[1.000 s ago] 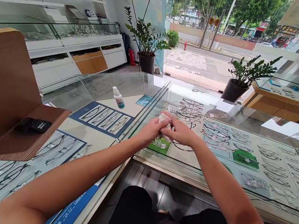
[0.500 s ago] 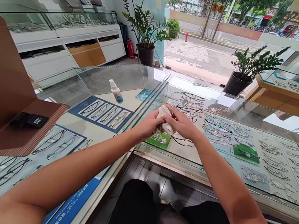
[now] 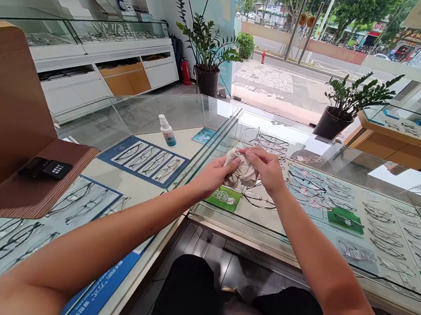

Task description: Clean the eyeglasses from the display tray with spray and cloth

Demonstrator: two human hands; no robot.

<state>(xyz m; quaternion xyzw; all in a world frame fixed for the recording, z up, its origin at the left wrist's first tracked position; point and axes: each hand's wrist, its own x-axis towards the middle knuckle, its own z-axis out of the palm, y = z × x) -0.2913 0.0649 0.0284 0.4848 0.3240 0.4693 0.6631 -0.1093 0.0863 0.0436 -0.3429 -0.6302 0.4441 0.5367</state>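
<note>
A crumpled whitish cloth is bunched between my two hands over the glass counter. My left hand is closed on its left side, the thumb pressed on top. At the cloth's upper right edge, my right hand pinches with thumb and fingertips. Thin wire-like lines show around the fingers, perhaps part of an eyeglass frame, but I cannot tell them from the glasses in the case behind. Just below the hands are a green card and a pair of eyeglasses inside the counter.
A spray bottle stands on the left counter, beyond a blue tray of eyeglasses. The brown folding stand rises at far left, with a black device on it. Rows of eyeglasses fill the right case.
My right hand has shifted slightly right, its fingers now pinching at the cloth's upper edge. More of the cloth shows between the hands. The view has tilted slightly.
</note>
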